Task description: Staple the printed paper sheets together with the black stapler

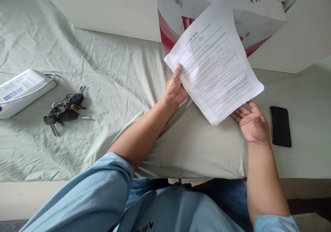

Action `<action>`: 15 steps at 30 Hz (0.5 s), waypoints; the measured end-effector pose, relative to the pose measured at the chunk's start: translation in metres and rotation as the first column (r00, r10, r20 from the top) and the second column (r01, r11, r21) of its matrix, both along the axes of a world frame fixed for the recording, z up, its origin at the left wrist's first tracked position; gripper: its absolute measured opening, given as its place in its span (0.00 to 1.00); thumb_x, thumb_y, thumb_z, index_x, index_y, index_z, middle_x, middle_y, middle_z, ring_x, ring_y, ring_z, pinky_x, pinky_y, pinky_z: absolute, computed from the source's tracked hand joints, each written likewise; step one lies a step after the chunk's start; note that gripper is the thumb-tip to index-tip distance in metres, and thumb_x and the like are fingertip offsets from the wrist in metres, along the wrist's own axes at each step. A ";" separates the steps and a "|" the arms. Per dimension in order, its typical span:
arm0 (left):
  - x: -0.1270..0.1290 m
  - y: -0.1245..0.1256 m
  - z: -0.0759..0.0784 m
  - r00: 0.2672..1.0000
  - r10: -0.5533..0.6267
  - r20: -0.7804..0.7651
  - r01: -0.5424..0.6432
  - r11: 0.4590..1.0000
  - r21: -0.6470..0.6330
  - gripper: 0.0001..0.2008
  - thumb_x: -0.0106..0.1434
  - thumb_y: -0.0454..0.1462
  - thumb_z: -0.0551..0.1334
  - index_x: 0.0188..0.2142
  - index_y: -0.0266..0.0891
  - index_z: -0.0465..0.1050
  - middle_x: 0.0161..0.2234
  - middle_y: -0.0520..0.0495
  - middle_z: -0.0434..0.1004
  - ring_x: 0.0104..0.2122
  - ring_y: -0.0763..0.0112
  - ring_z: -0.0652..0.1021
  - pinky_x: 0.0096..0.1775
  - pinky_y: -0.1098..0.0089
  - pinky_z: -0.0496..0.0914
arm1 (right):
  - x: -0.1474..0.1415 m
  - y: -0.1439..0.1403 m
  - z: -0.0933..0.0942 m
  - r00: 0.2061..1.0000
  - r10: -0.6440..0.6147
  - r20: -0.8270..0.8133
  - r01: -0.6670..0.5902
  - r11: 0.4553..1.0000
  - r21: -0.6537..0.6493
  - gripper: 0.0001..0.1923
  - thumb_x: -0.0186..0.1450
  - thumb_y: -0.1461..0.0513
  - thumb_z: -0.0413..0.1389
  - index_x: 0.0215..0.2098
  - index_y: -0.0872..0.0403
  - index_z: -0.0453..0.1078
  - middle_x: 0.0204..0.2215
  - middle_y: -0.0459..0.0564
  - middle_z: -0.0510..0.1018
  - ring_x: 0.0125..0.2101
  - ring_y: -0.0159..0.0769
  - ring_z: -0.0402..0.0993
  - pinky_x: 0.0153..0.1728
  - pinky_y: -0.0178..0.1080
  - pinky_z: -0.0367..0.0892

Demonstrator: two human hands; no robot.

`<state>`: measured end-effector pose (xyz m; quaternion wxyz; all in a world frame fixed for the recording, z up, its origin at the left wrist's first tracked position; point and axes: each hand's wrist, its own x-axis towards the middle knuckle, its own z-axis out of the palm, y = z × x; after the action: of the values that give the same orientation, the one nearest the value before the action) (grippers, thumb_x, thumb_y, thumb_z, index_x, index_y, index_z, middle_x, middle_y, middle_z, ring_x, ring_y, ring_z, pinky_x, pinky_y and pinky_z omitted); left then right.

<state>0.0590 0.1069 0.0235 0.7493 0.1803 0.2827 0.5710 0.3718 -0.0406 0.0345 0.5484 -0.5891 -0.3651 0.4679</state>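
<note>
A stack of printed paper sheets (214,66) is held up at a slant over the cloth-covered surface. My left hand (176,87) grips its left edge, thumb on top and the other fingers hidden underneath. At the lower right edge, my right hand (252,121) lies palm up with its fingers spread and their tips partly under the paper. Whether those fingertips bear the stack's weight I cannot tell. A black phone (280,126) rests just right of my right hand.
Behind the sheets stands a white and red cardboard box (170,21) with red handwriting on top. A bunch of keys (66,109) lies on the wrinkled pale green cloth (111,69) to the left. Beyond it is a white device with a cable (26,90).
</note>
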 end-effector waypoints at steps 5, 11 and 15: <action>0.009 -0.015 0.014 0.998 -0.057 0.010 0.057 0.998 0.030 0.36 0.82 0.58 0.76 0.78 0.42 0.82 0.73 0.38 0.92 0.86 0.34 0.80 0.83 0.39 0.80 | -0.018 0.003 0.009 0.983 -0.171 0.072 0.159 0.976 0.152 0.32 0.50 0.42 0.88 0.44 0.46 0.85 0.45 0.54 0.94 0.59 0.59 0.92 0.65 0.68 0.89; -0.022 -0.012 0.026 0.992 -0.033 -0.121 0.049 0.991 0.124 0.30 0.69 0.41 0.85 0.69 0.50 0.89 0.66 0.45 0.97 0.84 0.36 0.83 0.81 0.42 0.82 | 0.015 -0.006 0.049 0.883 -0.432 0.185 0.284 0.804 0.523 0.18 0.51 0.50 0.85 0.30 0.44 0.85 0.42 0.55 0.93 0.62 0.66 0.92 0.70 0.76 0.85; -0.044 0.003 0.005 0.928 -0.136 -0.347 0.229 0.943 0.243 0.26 0.60 0.42 0.92 0.56 0.47 0.92 0.59 0.45 0.98 0.77 0.33 0.89 0.76 0.39 0.86 | 0.035 -0.019 0.049 0.880 -0.393 0.268 0.212 0.829 0.518 0.27 0.49 0.41 0.91 0.30 0.44 0.86 0.43 0.57 0.94 0.65 0.70 0.91 0.70 0.78 0.85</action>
<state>0.0145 0.1095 0.0283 0.7096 0.4015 0.3008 0.4947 0.4065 -0.0596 0.0832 0.6662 -0.5642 -0.4632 0.1527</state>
